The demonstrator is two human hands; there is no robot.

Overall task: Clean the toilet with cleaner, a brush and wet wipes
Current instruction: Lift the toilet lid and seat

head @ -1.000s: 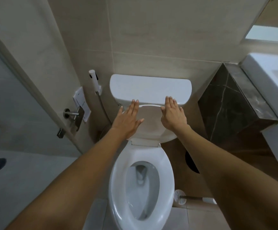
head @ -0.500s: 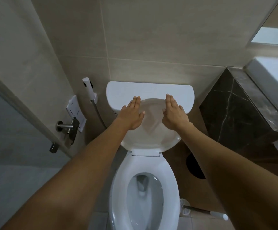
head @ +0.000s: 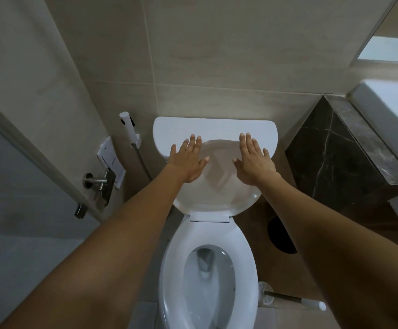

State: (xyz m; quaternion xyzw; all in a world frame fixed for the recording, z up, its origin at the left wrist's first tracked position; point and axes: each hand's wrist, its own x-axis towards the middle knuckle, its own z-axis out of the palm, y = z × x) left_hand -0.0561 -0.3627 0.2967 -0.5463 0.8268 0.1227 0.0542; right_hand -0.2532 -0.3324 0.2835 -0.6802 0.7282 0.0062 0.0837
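A white toilet stands below me with its seat (head: 169, 269) down and water in the bowl (head: 207, 276). The lid (head: 219, 186) is raised and leans against the white cistern (head: 214, 129). My left hand (head: 187, 161) lies flat on the lid's left side, fingers spread, holding nothing. My right hand (head: 255, 162) lies flat on the lid's right side, likewise empty. A toilet brush (head: 290, 300) with a dark shaft and white handle lies on the floor right of the bowl. No cleaner bottle or wet wipes are in view.
A white bidet sprayer (head: 129, 127) hangs left of the cistern above a steel paper holder (head: 100, 184). A dark marble block (head: 340, 157) and a white basin (head: 393, 119) stand at the right. A black round thing (head: 278, 236) sits on the floor. A glass partition (head: 15, 174) is at the left.
Both hands have pushed the lid back until it rests against the cistern. They have spread a little further apart, and my view has tilted downward toward the bowl.
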